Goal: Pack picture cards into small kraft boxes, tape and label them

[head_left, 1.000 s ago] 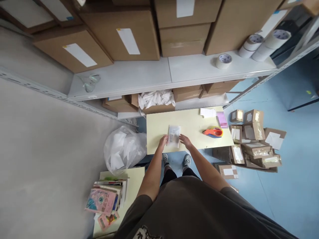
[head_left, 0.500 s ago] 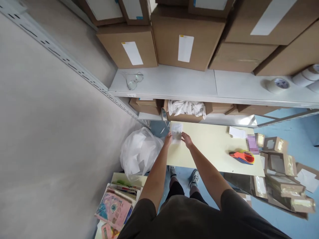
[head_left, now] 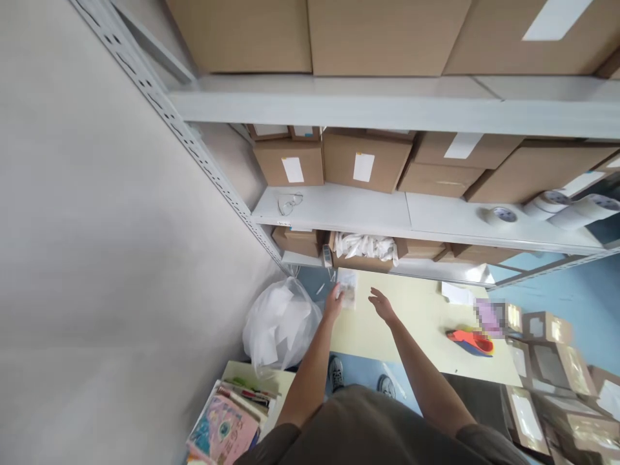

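My left hand (head_left: 334, 301) grips a small clear plastic packet (head_left: 347, 288) by its left edge, holding it over the far left corner of the pale yellow table (head_left: 416, 336). My right hand (head_left: 381, 305) hovers just right of the packet with its fingers spread, holding nothing. An open carton of white bags (head_left: 364, 249) sits under the shelf just beyond the packet.
A white plastic sack (head_left: 279, 320) stands left of the table. An orange tape dispenser (head_left: 469, 341) and papers (head_left: 458, 294) lie on the table's right part. Small taped boxes (head_left: 547, 361) are piled at the right. Shelves hold big cartons (head_left: 368, 158), tape rolls (head_left: 504, 214) and glasses (head_left: 289, 203). Books (head_left: 227, 433) lie bottom left.
The packet has gone from the table's middle to its far left corner. My right hand has let go of it and opened. The view has tilted upward.
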Tool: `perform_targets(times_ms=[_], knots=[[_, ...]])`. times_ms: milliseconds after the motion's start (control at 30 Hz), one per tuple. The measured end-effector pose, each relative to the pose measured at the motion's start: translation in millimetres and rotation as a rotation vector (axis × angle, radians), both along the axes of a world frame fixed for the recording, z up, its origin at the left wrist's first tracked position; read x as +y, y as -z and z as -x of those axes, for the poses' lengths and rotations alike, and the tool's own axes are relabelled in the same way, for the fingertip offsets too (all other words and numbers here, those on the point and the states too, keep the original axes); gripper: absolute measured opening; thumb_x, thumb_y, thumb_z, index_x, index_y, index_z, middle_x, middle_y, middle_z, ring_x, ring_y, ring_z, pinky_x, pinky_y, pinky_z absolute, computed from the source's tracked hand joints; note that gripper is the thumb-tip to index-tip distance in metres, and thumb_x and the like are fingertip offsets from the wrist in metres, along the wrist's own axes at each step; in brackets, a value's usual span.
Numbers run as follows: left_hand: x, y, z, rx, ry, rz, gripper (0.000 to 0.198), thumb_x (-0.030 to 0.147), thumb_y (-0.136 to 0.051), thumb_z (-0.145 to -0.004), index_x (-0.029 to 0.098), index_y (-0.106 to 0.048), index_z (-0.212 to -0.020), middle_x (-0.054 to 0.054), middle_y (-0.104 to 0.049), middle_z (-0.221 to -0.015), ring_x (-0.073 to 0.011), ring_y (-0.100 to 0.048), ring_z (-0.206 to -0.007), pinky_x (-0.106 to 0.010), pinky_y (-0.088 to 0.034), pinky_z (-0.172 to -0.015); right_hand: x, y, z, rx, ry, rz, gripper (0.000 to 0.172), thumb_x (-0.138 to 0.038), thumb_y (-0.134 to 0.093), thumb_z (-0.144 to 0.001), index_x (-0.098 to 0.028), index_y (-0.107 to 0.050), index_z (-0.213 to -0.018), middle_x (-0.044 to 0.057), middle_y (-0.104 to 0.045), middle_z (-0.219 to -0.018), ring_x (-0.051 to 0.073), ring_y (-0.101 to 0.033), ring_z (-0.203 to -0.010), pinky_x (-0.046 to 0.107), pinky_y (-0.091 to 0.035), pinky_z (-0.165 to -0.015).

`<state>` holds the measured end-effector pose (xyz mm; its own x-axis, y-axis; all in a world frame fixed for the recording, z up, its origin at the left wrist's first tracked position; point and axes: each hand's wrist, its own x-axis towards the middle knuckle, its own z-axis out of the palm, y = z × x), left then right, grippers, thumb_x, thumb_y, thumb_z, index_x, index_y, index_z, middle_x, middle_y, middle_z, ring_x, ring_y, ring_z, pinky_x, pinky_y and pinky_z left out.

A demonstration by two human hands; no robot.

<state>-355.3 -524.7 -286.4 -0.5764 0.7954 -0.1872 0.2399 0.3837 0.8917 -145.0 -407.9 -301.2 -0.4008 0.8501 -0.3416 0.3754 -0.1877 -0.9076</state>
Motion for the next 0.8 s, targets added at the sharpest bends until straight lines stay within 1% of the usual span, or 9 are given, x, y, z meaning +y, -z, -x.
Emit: perform_targets(times_ms=[67,133,267,333,433,533,633,700,800], knots=[[-3,-20.6,-14,0.034,0.013,-0.04,0.044,0.016,-0.057,-0.101,0.02,-0.064,-0.144,-0.016,-0.061,-0.157,-0.0303,-0.055,-0.149,-0.041,-0.04,-0.127,-3,-11.8,-13,-0.001,-0.041,-0.094,0.059,-0.055,-0.076,-0.08,-0.028,-0.076,-0.132,0.015,-0.074,-0.14,0.037,-0.075,-0.12,0.054,-0.06,-0.101],[-6,-42.0,-29,0.067,0.001,-0.065,0.044,0.019,-0.059,-0.101,0.023,-0.064,-0.144,-0.013,-0.062,-0.157,-0.0304,-0.054,-0.15,-0.041,-0.039,-0.128,-4,-25.0,-29,-0.01,-0.091,-0.167,0.057,-0.054,-0.072,-0.083,-0.031,-0.075,-0.135,0.013,-0.073,-0.141,0.037,-0.074,-0.124,0.054,-0.061,-0.1],[-18,-79.8,-66,0.122,-0.069,-0.098,0.045,0.025,-0.061,-0.099,0.024,-0.066,-0.143,-0.011,-0.063,-0.156,-0.0287,-0.054,-0.149,-0.044,-0.038,-0.13,-1,-54.9,-64,-0.009,-0.187,-0.301,0.06,-0.052,-0.064,-0.088,-0.03,-0.069,-0.143,0.012,-0.069,-0.149,0.036,-0.066,-0.136,0.055,-0.058,-0.107],[-30,-90.8,-88,0.136,-0.115,-0.108,0.047,0.026,-0.06,-0.098,0.025,-0.066,-0.145,-0.009,-0.062,-0.157,-0.0263,-0.053,-0.151,-0.045,-0.036,-0.131,2,-67.2,-80,0.018,-0.251,-0.361,0.06,-0.052,-0.061,-0.091,-0.029,-0.067,-0.146,0.011,-0.065,-0.153,0.035,-0.063,-0.14,0.056,-0.056,-0.111],[-55,-93.9,-124,0.133,-0.201,-0.107,0.051,0.029,-0.059,-0.098,0.025,-0.065,-0.148,-0.009,-0.061,-0.159,-0.0255,-0.051,-0.153,-0.047,-0.036,-0.132,0,-75.0,-97,0.059,-0.359,-0.42,0.059,-0.051,-0.059,-0.093,-0.029,-0.066,-0.147,0.01,-0.063,-0.156,0.035,-0.059,-0.145,0.057,-0.053,-0.115],[-94,-86.6,-162,0.092,-0.303,-0.087,0.054,0.033,-0.06,-0.098,0.026,-0.062,-0.151,-0.01,-0.058,-0.161,-0.0275,-0.052,-0.152,-0.05,-0.041,-0.128,-14,-70.3,-106,0.103,-0.459,-0.441,0.06,-0.052,-0.056,-0.095,-0.028,-0.065,-0.149,0.011,-0.061,-0.158,0.034,-0.056,-0.148,0.058,-0.049,-0.121],[-147,-83.3,-197,0.074,-0.42,-0.056,0.054,0.037,-0.062,-0.098,0.028,-0.063,-0.151,-0.012,-0.059,-0.16,-0.0289,-0.055,-0.149,-0.05,-0.045,-0.124,-45,-62.4,-108,0.143,-0.584,-0.432,0.061,-0.052,-0.056,-0.095,-0.026,-0.064,-0.15,0.012,-0.062,-0.156,0.035,-0.055,-0.149,0.057,-0.042,-0.127],[-189,-88.0,-216,0.082,-0.527,-0.022,0.054,0.038,-0.063,-0.097,0.029,-0.064,-0.15,-0.01,-0.061,-0.158,-0.0293,-0.058,-0.146,-0.05,-0.047,-0.121,-72,-60.2,-107,0.152,-0.69,-0.41,0.063,-0.052,-0.058,-0.094,-0.025,-0.064,-0.151,0.013,-0.062,-0.156,0.036,-0.054,-0.149,0.057,-0.04,-0.129],[-257,-100.9,-236,0.075,-0.711,0.021,0.054,0.037,-0.065,-0.096,0.027,-0.065,-0.149,-0.011,-0.063,-0.157,-0.0299,-0.064,-0.138,-0.049,-0.054,-0.113,-120,-64.1,-104,0.169,-0.861,-0.39,0.069,-0.05,-0.059,-0.093,-0.024,-0.059,-0.156,0.012,-0.057,-0.162,0.035,-0.049,-0.154,0.055,-0.036,-0.131]])
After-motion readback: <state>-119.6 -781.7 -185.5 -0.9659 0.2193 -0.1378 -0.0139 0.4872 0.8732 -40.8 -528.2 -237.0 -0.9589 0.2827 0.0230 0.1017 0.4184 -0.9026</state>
